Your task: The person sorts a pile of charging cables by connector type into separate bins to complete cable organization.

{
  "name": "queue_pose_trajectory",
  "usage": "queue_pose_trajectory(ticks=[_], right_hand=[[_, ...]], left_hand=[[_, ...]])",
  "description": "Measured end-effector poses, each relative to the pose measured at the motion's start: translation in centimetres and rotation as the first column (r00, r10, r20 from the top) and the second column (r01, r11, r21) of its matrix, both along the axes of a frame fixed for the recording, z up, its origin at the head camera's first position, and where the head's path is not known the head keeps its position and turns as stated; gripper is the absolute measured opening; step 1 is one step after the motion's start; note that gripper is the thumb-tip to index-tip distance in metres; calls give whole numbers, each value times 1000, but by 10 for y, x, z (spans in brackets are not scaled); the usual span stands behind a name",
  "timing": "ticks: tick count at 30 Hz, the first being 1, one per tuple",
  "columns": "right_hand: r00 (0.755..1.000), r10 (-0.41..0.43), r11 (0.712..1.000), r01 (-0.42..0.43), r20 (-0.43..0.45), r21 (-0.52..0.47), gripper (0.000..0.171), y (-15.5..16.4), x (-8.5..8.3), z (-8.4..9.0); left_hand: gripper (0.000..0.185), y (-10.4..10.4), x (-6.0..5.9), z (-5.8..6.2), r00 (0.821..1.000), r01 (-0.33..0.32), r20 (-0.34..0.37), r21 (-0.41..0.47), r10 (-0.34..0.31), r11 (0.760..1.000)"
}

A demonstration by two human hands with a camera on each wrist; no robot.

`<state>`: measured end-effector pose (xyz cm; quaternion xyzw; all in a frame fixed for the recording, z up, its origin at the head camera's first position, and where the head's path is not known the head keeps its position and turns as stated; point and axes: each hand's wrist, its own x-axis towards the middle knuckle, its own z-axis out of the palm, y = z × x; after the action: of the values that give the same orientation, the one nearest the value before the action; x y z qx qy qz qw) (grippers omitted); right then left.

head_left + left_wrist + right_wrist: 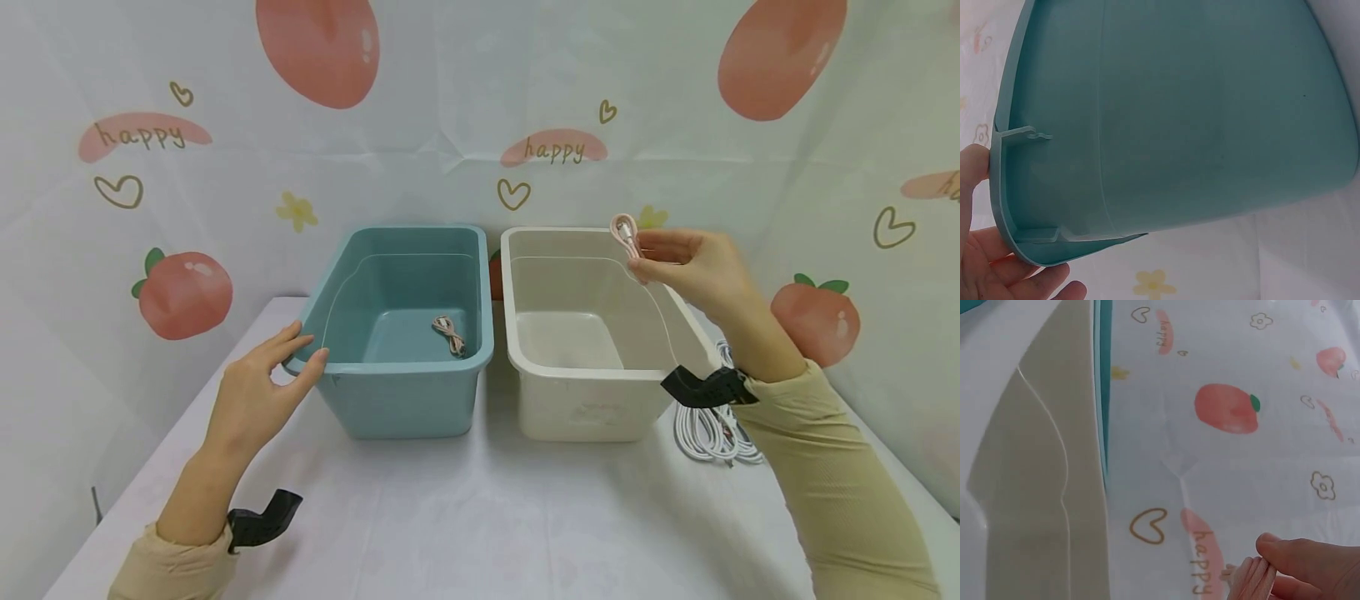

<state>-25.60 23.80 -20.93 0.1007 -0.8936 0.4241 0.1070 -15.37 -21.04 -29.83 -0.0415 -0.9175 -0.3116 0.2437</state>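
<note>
Head: cable [626, 234] (pink) in right hand [693, 267].

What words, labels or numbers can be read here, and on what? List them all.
"happy" on the backdrop sheet, upper left, on a pink patch.
"happy" on the same sheet, above the bins, on a second pink patch.
"happy" again in the right wrist view, running sideways on a pink patch.
A cut-off pink patch at the right edge: unreadable.
Faint marks on the white bin's front: too blurred to read.
The teal bin shows no text.
</note>
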Motion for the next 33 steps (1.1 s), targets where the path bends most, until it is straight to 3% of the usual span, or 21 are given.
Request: queue_pose_trajectory(ticks=[9,15,33], right_hand=[[998,58,998,-57,6,-21,50,-19,-12,7],[990,141,987,-140,12,-78,45,-37,-19,10],[971,240,971,-240,3,10,40,-87,-28,18]], left_hand=[[44,0,1,0,1000,3,-6,4,-3,1000],[45,0,1,0,1000,-2,1,4,2,1000],[44,1,1,0,1000,0,-4,13,0,1000]])
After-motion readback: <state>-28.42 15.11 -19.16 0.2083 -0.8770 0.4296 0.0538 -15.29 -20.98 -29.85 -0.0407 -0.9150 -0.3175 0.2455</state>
